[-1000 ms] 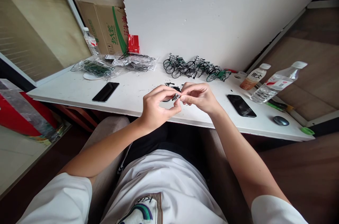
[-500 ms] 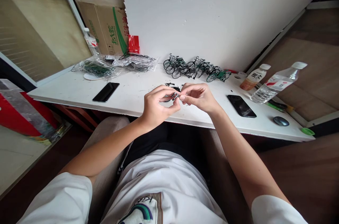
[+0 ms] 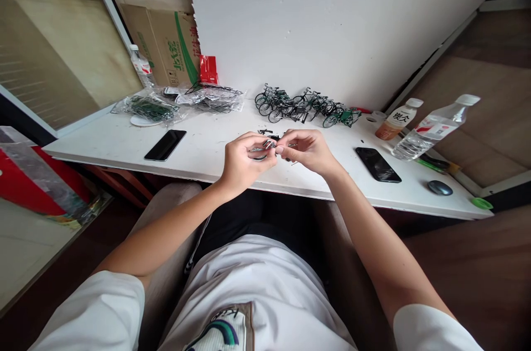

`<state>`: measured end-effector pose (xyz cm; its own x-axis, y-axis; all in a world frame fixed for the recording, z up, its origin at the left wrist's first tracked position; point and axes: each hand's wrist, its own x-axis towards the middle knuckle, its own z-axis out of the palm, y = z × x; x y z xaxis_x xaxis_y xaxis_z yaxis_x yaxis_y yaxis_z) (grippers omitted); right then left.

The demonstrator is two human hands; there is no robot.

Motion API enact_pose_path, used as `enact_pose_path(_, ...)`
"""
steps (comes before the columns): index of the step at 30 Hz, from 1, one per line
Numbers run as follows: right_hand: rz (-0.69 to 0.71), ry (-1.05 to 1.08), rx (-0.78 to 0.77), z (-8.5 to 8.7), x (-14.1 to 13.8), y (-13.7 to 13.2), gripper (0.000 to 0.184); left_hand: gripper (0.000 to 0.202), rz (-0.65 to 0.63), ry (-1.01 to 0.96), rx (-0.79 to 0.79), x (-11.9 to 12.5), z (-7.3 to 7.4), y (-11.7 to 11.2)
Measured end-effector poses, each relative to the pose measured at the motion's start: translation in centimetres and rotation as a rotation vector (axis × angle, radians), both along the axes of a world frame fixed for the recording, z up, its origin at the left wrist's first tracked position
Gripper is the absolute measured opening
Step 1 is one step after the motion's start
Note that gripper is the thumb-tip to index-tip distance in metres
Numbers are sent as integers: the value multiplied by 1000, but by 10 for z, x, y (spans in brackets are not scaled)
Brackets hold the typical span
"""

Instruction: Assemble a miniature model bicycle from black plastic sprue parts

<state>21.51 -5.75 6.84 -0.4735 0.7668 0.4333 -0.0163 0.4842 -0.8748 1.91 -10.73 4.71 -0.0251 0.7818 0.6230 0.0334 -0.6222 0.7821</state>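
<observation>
My left hand [image 3: 247, 162] pinches a small dark and silvery part [image 3: 269, 143] between thumb and fingers, above the table's front edge. From the right, my right hand [image 3: 307, 150] meets it, thumb and forefinger pinched at the end of that part. What the right fingertips grip is too small to make out. Partly hidden behind both hands, loose black pieces [image 3: 265, 131] lie on the white tabletop. Farther back stand several miniature bicycles [image 3: 277, 105] in black and dark green, grouped close together.
Plastic bags of parts [image 3: 213, 99] lie at the back left by a cardboard box [image 3: 160, 36]. One phone [image 3: 165, 145] rests left, another phone [image 3: 378, 164] right. A water bottle [image 3: 435, 129], a drink bottle [image 3: 399, 119] and a dark mouse-like object [image 3: 440, 188] stand at the right.
Both hands have shifted very slightly left. The small part has tilted a little between the left fingers, and the right fingertips still meet it.
</observation>
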Motion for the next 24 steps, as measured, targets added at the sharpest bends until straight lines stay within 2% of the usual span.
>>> enact_pose_path(8,-48,-184,-97,-26,4,25,44,32,-97,-169,-426,-3,-32,40)
enact_pose_path(14,-9,-240,-144,-46,2,38,44,39,-187,-378,-638,-5,-50,53)
enact_pose_path(17,-56,-282,-133,-47,3,40,49,34,-237,-415,-696,-7,-56,57)
enact_pose_path(19,-129,-346,-59,-44,10,43,49,29,-255,-443,-746,-8,-58,60)
enact_pose_path(22,-188,-535,130,-36,35,53,40,20,-265,-491,-802,-10,-60,64)
enact_pose_path(24,-191,-686,146,-31,57,61,32,14,-269,-516,-819,-10,-60,65)
